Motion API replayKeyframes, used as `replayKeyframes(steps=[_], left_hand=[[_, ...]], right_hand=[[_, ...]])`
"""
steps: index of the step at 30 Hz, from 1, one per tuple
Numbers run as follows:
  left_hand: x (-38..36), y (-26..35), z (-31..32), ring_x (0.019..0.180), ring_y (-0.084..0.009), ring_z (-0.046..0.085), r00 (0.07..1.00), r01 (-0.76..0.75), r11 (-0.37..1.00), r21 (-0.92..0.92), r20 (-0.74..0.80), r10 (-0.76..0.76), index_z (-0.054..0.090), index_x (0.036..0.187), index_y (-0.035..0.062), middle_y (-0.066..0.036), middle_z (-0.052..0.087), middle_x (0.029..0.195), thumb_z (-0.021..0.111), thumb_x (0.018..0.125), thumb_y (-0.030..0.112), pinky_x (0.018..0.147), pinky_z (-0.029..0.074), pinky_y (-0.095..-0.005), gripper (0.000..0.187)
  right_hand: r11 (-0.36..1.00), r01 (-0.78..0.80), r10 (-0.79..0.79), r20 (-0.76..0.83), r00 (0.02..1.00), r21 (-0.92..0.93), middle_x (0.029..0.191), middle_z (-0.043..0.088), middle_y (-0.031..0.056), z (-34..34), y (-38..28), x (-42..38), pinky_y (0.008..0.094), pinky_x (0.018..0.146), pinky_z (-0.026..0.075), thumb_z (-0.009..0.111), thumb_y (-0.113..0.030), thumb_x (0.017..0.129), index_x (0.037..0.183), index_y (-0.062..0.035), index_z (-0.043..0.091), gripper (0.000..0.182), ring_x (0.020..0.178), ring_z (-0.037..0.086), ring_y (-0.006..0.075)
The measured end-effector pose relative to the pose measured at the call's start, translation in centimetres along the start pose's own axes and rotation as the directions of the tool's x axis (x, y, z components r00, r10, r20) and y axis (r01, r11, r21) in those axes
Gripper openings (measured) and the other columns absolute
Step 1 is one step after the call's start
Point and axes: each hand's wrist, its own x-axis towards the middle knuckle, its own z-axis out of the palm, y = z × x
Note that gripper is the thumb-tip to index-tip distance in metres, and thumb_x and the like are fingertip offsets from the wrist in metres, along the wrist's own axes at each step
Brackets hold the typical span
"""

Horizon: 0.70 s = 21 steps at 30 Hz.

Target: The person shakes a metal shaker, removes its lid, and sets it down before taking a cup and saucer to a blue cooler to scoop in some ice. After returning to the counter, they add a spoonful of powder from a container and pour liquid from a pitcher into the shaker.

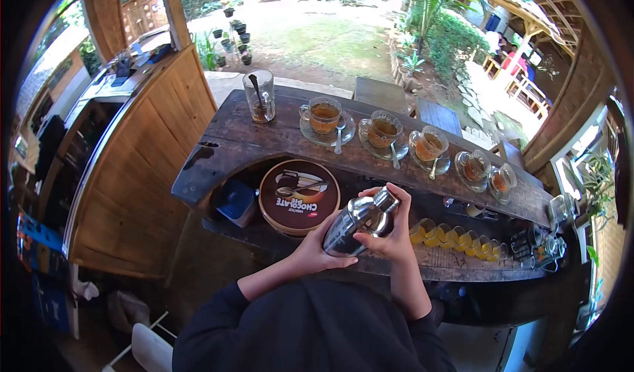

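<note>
1. Both hands grip a steel cocktail shaker (360, 221): the left hand (316, 248) cups its base, and the right hand (391, 230) wraps the upper body near the cap.
2. The shaker is tilted, its long axis running from 7 o'clock to 1 o'clock, cap toward 1 o'clock.
3. It is held above the lower counter shelf (462, 261).
4. At 9 o'clock lies a round Chocolate Pie tin (298, 196); at 3 o'clock, a row of yellow-filled small glasses (456, 238).
5. At 12 o'clock, glass teacups on saucers (382, 134) line the wooden bar top (238, 134).

Five cups (382, 133) stand in a row on the counter (277, 137), right of a glass (259, 96). A round tin (298, 195) lies before them, left of the shaker (360, 221).
</note>
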Motion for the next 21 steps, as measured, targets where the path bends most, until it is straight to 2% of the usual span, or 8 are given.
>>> replayKeyframes(steps=[5, 7, 10, 13, 16, 21], left_hand=[[-0.2, -0.2, -2.3, 0.120, -0.0204, 0.046, 1.000, -0.023, 1.000, -0.001, -0.016, 0.023, 0.024, 0.139, 0.0016, -0.014, 0.048, 0.127, 0.083, 0.063, 0.029, 0.101, 0.035, -0.0344, 0.101], [-0.4, 0.2, -3.0, 0.118, -0.0211, 0.048, 0.999, 0.037, 0.998, 0.056, 0.003, -0.037, 0.023, 0.140, 0.0030, -0.015, 0.050, 0.125, 0.083, 0.062, 0.031, 0.100, 0.036, -0.0343, 0.102], [-0.4, 0.3, -3.4, 0.117, -0.0217, 0.049, 0.999, 0.007, 1.000, 0.002, 0.033, -0.007, 0.023, 0.140, 0.0040, -0.015, 0.051, 0.123, 0.083, 0.062, 0.032, 0.101, 0.036, -0.0339, 0.103], [-0.7, 1.2, -3.8, 0.117, -0.0213, 0.049, 0.999, -0.017, 0.999, 0.035, 0.029, 0.016, 0.024, 0.140, 0.0036, -0.015, 0.051, 0.124, 0.083, 0.062, 0.032, 0.101, 0.036, -0.0338, 0.102], [-0.8, 0.5, -4.0, 0.117, -0.0206, 0.048, 0.999, -0.016, 1.000, -0.013, 0.039, 0.016, 0.024, 0.140, 0.0030, -0.015, 0.050, 0.125, 0.083, 0.062, 0.032, 0.101, 0.036, -0.0338, 0.102], [-0.2, -0.8, -4.0, 0.116, -0.0196, 0.048, 0.998, -0.062, 0.996, 0.059, 0.016, 0.061, 0.026, 0.139, 0.0017, -0.014, 0.050, 0.124, 0.083, 0.062, 0.029, 0.100, 0.036, -0.0331, 0.099]], right_hand=[[0.999, 0.028, -0.028, 0.004, 1.000, -0.044, 0.114, 0.047, 0.0175, 1.8, 0.8, 1.5, 0.0378, 0.089, 0.045, 0.085, -0.012, 0.058, 0.130, -0.0094, 0.023, 0.095, 0.105, 0.051, 0.0235], [0.998, 0.032, -0.032, -0.007, 0.999, -0.050, 0.114, 0.047, 0.0175, 2.3, 0.8, 1.6, 0.0379, 0.089, 0.045, 0.085, -0.013, 0.058, 0.130, -0.0093, 0.023, 0.095, 0.105, 0.051, 0.0236], [0.999, 0.016, -0.018, -0.045, 0.999, -0.029, 0.114, 0.048, 0.0175, 2.8, 0.4, 1.8, 0.0376, 0.089, 0.045, 0.085, -0.014, 0.058, 0.130, -0.0091, 0.024, 0.095, 0.105, 0.052, 0.0238], [0.993, -0.068, 0.078, -0.097, 0.992, 0.097, 0.114, 0.049, 0.0163, 3.2, 0.2, 2.0, 0.0369, 0.089, 0.045, 0.084, -0.013, 0.059, 0.130, -0.0089, 0.025, 0.093, 0.104, 0.053, 0.0232], [0.992, -0.086, 0.099, -0.145, 0.985, 0.095, 0.114, 0.049, 0.0155, 3.7, 0.8, 1.8, 0.0365, 0.089, 0.045, 0.084, -0.014, 0.059, 0.131, -0.0090, 0.025, 0.092, 0.103, 0.053, 0.0225], [1.000, -0.030, 0.029, -0.173, 0.984, -0.003, 0.114, 0.048, 0.0151, 3.8, 1.0, 1.3, 0.0357, 0.089, 0.045, 0.083, -0.014, 0.061, 0.131, -0.0082, 0.025, 0.091, 0.103, 0.053, 0.0217]])
